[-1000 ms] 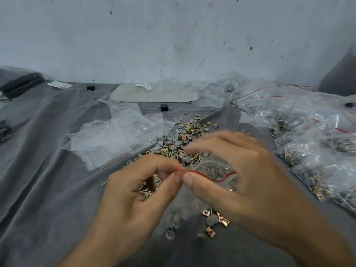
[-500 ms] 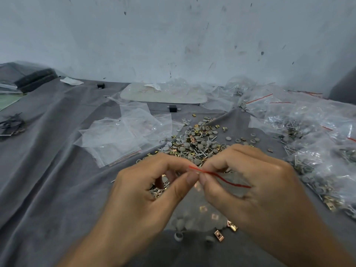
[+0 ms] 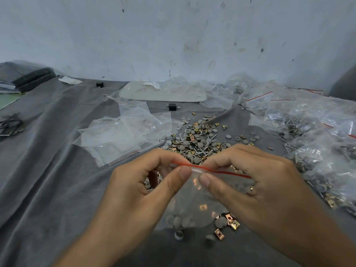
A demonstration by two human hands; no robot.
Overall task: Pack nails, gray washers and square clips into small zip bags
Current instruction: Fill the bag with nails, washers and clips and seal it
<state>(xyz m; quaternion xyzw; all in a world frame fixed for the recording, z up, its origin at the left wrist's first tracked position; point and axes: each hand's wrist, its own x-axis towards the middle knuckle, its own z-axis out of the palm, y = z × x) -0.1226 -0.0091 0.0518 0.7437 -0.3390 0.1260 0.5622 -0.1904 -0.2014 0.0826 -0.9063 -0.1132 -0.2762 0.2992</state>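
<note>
At left empty bags [image 3: 123, 132] waiting, in the middle a large pile [image 3: 198, 140] of nails, washers and clips unpacked, left hand [image 3: 138, 189] and right hand [image 3: 269, 189] pinching the red zip [image 3: 227, 172] of one filled bag [image 3: 200, 201], at right many packed bags [image 3: 317, 143].

Bare cloth [image 3: 48, 170] left; filled bags [image 3: 317, 135] crowd right.

A pale, bluish wall [image 3: 173, 35] stands behind the work surface, scuffed and flecked with dark marks. A wrinkled gray cloth [image 3: 48, 180] covers the surface right up to the wall's foot. The light is soft and even. At the far right a dark shape [image 3: 344, 87] meets the wall; I cannot tell what it is.
</note>
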